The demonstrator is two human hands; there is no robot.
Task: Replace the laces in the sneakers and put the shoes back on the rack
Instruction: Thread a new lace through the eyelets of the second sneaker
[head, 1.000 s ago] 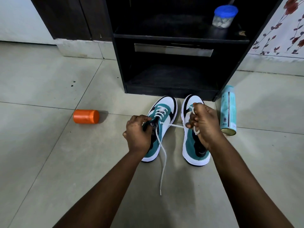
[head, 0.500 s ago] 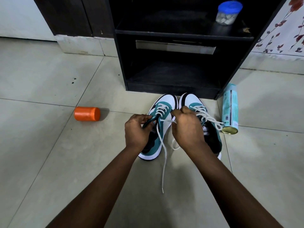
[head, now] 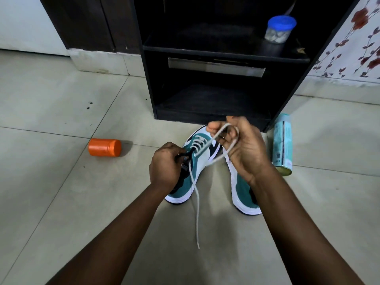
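In front of the rack point(head: 207, 118), both sneakers sit on the floor. The left hand point(head: 166, 165) pinches the left sneaker point(head: 197, 161) at its tongue; the right hand point(head: 242, 149) is clenched on the lace point(head: 216, 138), drawing it up — lacing partly done, tying and shelving remain. The right sneaker point(head: 244, 194) lies mostly hidden. A can point(head: 282, 145) lies beside the rack, an orange jar point(head: 104, 147) well left; neither blocks the shelf.

sneakers point(head: 207, 171) before rack point(head: 216, 79), can point(head: 282, 145) right

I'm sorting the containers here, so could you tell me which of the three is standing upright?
The blue-lidded jar on the rack's upper shelf stands upright; the orange container and the teal spray can both lie on their sides on the floor.
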